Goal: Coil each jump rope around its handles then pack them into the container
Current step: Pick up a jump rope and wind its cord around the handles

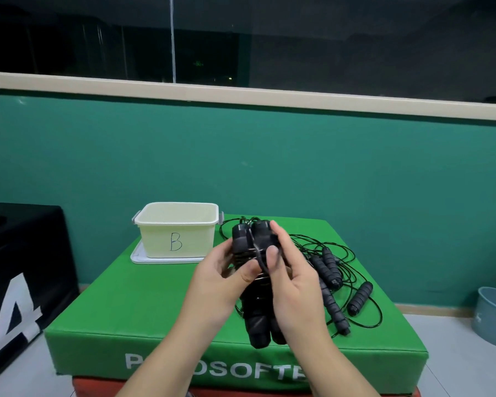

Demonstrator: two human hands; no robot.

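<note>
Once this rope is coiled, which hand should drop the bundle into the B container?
Left, probably. The left hand already grips the paired handles, and the cream container stands on its side. The right hand pinches the cord, nearer the loose jump ropes.

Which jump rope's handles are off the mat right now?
The handle pair gripped by both hands, left and right; the other handles lie on the green mat.
</note>
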